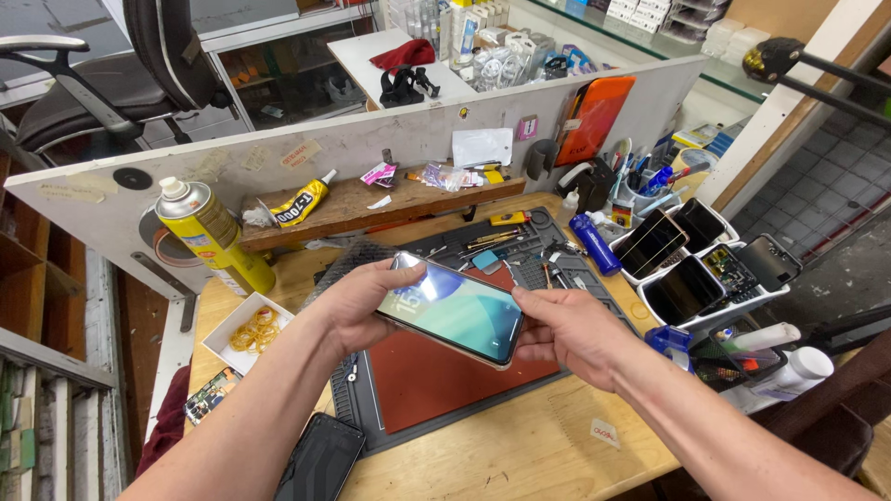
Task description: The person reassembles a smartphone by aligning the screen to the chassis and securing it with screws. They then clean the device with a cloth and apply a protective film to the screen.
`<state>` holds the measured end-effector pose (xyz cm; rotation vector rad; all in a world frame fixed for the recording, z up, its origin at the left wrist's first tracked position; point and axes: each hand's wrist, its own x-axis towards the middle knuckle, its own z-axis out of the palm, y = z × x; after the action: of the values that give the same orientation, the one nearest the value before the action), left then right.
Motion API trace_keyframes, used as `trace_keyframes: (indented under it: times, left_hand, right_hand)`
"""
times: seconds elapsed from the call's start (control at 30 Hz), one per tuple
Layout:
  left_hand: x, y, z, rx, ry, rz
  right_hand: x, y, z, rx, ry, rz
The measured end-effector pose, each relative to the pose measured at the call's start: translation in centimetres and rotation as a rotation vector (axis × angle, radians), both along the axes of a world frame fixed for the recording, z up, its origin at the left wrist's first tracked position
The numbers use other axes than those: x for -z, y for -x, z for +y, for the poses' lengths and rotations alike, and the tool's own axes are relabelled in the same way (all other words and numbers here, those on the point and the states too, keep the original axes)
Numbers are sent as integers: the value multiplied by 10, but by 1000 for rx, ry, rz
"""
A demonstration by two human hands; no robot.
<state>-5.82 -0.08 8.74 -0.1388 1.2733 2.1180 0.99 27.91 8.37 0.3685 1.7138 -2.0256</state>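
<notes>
A smartphone with a lit teal and white screen is held level above the red and grey work mat. My left hand grips its left end, thumb along the top edge. My right hand holds its right end, fingers under the phone and thumb against the edge. Both forearms reach in from the bottom of the view.
A yellow spray can stands at the left beside a small white box of yellow rings. A dark phone lies at the front edge. White trays of phones sit right. A wooden shelf with a glue tube stands behind; small tools lie on the mat's far edge.
</notes>
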Motion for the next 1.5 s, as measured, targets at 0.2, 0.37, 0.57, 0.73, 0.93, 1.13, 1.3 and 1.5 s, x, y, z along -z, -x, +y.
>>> trace_keyframes:
  times: [0.2, 0.37, 0.57, 0.73, 0.93, 1.13, 1.3, 1.5]
  left_hand:
    - [11, 0, -3, -26, -29, 3]
    - [20, -4, 7, -125, -59, -6]
    - [15, -9, 17, -283, -80, -31]
    - [11, -9, 21, -257, -90, 41]
    - [7, -10, 25, -250, -74, 50]
    - [-1, -10, 22, -232, -95, 49]
    - [-6, -9, 22, -225, -113, 27]
    - [-16, -7, 22, -133, -43, 28]
  right_hand:
    - [3, 9, -2, -27, -103, -18]
    - [1, 5, -14, 62, -154, 8]
    - [3, -5, -15, -33, 247, 81]
    - [8, -2, -14, 44, 166, 41]
    - [5, -4, -18, 117, 104, -22]
    - [-5, -9, -11, 52, 235, 23]
    - [-17, -5, 0, 0, 336, 33]
    - [-21, 3, -1, 19, 182, 127]
